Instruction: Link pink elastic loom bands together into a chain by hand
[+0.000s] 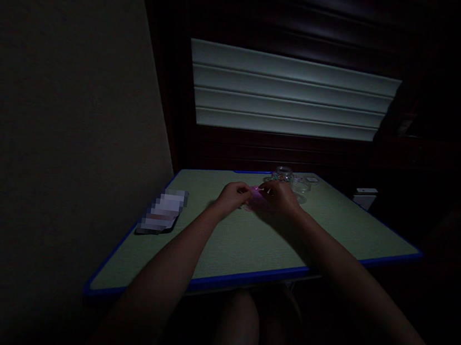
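Observation:
Over the far half of the table, both of my hands are close together around a shiny pink, see-through piece point(257, 197), perhaps a thin sheet or bag. My left hand point(233, 196) pinches its left edge between thumb and fingers. At its right side my right hand point(281, 198) is closed in a pinch, with small pale tips showing by the fingers; in this dim light I cannot make out what they are. Just behind my right hand stands a clear jar point(284, 172) with small coloured bits in it. A clear round container point(302, 189) sits beside that hand, partly hidden.
The pale green table point(241, 255) has a blue rim. A flat, pixelated item with a dark edge point(162, 213) lies at its left side. Near the far right edge is a small clear disc point(311, 180). A wall point(64, 118) rises close on the left.

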### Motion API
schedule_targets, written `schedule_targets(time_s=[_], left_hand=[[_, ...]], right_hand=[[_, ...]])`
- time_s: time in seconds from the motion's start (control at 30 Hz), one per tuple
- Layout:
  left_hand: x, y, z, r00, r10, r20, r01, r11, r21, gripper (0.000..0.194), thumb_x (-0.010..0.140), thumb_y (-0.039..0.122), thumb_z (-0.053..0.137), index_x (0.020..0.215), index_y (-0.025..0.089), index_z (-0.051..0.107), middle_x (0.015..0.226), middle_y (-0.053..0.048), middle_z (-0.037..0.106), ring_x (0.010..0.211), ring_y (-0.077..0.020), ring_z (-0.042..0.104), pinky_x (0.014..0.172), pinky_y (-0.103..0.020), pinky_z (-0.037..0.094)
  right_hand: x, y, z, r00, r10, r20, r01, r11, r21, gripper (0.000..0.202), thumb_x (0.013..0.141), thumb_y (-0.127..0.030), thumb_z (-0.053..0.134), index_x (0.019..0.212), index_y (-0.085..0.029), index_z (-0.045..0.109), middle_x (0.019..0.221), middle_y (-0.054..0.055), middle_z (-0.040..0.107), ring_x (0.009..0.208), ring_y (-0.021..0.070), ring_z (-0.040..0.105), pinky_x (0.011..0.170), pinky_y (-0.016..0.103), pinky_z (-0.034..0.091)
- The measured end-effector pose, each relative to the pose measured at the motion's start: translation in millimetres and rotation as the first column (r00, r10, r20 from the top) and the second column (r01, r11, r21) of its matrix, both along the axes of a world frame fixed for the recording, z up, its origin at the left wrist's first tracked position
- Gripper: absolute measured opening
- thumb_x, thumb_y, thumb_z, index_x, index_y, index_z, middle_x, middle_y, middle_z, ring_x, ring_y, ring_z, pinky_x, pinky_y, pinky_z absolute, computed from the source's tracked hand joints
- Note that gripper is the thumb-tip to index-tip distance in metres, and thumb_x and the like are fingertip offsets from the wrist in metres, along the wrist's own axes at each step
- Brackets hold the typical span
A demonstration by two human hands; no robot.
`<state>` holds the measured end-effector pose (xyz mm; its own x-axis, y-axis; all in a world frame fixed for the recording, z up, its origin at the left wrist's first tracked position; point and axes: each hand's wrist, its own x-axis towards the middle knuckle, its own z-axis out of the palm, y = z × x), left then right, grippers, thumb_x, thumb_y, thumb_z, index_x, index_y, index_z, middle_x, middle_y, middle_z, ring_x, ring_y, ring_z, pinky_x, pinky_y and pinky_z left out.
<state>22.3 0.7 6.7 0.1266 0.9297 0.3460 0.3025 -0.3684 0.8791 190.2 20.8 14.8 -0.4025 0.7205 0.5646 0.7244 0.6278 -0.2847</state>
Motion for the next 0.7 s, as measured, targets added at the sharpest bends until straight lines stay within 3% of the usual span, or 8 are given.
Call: schedule_targets(time_s=[0.2, 0.33, 0.43, 0.53, 0.6, 0.7], left_hand=[[-1, 5, -3.1, 0.998, 0.017, -0.06, -0.014, 0.998, 0.057, 0.017, 0.067, 0.029, 0.054, 0.068, 0.012, 0.058, 0.059, 0.0, 0.056, 0.051, -0.0084, 0.05, 0.048, -0.02, 0.04], [-3, 1, -0.6, 0.963, 0.095, -0.253, -0.037, 0.974, 0.225, 0.018, 0.073, 0.027, 0.049, 0.072, 0.013, 0.06, 0.065, -0.002, 0.059, 0.058, -0.0106, 0.053, 0.056, -0.022, 0.041], [-6, -8, 3.0, 0.809, 0.256, -0.529, 0.015, 0.891, 0.454, 0.018, 0.077, 0.026, 0.046, 0.076, 0.015, 0.06, 0.076, -0.004, 0.061, 0.071, -0.0137, 0.054, 0.066, -0.025, 0.04], [-6, -17, 6.4, 0.619, 0.372, -0.691, 0.111, 0.83, 0.546, 0.021, 0.082, 0.025, 0.04, 0.083, 0.017, 0.059, 0.082, -0.005, 0.059, 0.077, -0.0148, 0.053, 0.067, -0.025, 0.038], [-6, -20, 8.4, 0.549, 0.416, -0.725, 0.131, 0.814, 0.566, 0.022, 0.084, 0.024, 0.037, 0.085, 0.017, 0.058, 0.083, -0.005, 0.058, 0.079, -0.0148, 0.053, 0.067, -0.025, 0.038], [-6, -21, 10.9, 0.507, 0.459, -0.73, 0.134, 0.794, 0.592, 0.023, 0.085, 0.024, 0.035, 0.085, 0.017, 0.057, 0.084, -0.006, 0.057, 0.08, -0.0154, 0.052, 0.067, -0.025, 0.037]], right_hand=[[1, 0, -1.4, 0.975, -0.053, -0.216, 0.055, 0.998, 0.006, 0.028, 0.077, -0.025, 0.048, 0.102, -0.017, 0.06, 0.079, 0.006, 0.065, 0.062, 0.0127, 0.056, 0.059, 0.023, 0.039], [2, 2, 0.5, 0.933, -0.074, -0.353, 0.079, 0.997, 0.002, 0.027, 0.079, -0.03, 0.045, 0.092, -0.015, 0.063, 0.076, 0.006, 0.065, 0.064, 0.0131, 0.057, 0.061, 0.024, 0.041], [1, 5, 0.7, 0.906, -0.065, -0.418, 0.049, 0.998, -0.047, 0.029, 0.079, -0.034, 0.044, 0.084, -0.013, 0.063, 0.074, 0.006, 0.064, 0.064, 0.0133, 0.057, 0.061, 0.024, 0.042], [-1, 8, -0.9, 0.89, -0.035, -0.454, -0.01, 0.995, -0.097, 0.032, 0.079, -0.039, 0.044, 0.08, -0.012, 0.063, 0.071, 0.006, 0.064, 0.062, 0.0131, 0.057, 0.059, 0.024, 0.043], [-1, 10, -2.4, 0.892, -0.015, -0.451, -0.043, 0.992, -0.119, 0.034, 0.078, -0.041, 0.045, 0.077, -0.012, 0.062, 0.069, 0.006, 0.063, 0.061, 0.0129, 0.056, 0.057, 0.024, 0.043], [-2, 12, -4.8, 0.895, 0.017, -0.445, -0.096, 0.983, -0.155, 0.035, 0.077, -0.043, 0.045, 0.076, -0.011, 0.062, 0.068, 0.006, 0.063, 0.06, 0.013, 0.056, 0.056, 0.024, 0.043]])
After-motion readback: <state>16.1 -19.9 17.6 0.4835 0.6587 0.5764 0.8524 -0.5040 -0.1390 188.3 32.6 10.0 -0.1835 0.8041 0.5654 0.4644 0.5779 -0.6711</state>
